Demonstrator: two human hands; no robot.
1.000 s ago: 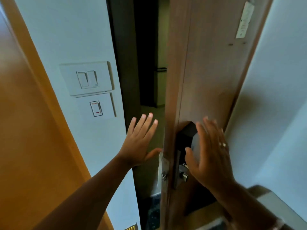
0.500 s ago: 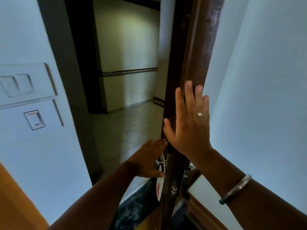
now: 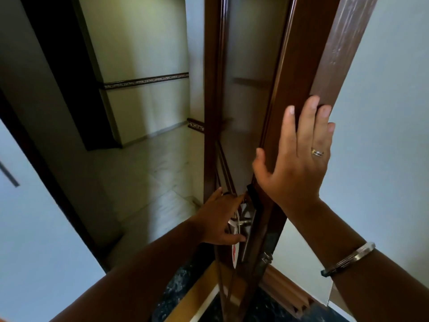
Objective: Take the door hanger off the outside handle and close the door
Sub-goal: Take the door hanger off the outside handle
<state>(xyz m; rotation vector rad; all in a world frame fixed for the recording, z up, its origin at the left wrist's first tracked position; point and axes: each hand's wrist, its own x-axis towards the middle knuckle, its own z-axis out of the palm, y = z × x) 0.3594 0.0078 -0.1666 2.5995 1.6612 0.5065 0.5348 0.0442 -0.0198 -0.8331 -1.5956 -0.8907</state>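
Head view at an open doorway. The door [image 3: 299, 73] stands ajar and is seen almost edge-on. The right hand [image 3: 294, 159] lies flat against the door's edge and inner face, fingers [image 3: 308, 122] spread and gripping nothing; it appears to steady the leaf. The left hand [image 3: 220, 219] reaches round to the far, outer side, its fingers loosely curled beside the outside handle [image 3: 241, 223]; whether they have closed on anything cannot be told. The door hanger [image 3: 235, 252], a white card with a red mark, hangs on that handle, its lower part showing below the left hand, its upper part hidden behind it. Likely step: freeing the hanger, with closing yet to come. Risks, as judged: the hanger's loop may catch on the lever and tear if pulled outward rather than slid off the lever's end; the card may slip and drop to the corridor floor [image 3: 148, 173]; and if the right hand lets the door swing, the left forearm, which lies across the gap, could be pinched against the frame. The door is dark, glossy brown wood. Beyond it, a dim corridor with pale walls, a patterned dado band [image 3: 144, 80] and light tiles; nearer, pale blue walls and a dark marbled threshold [image 3: 176, 291].
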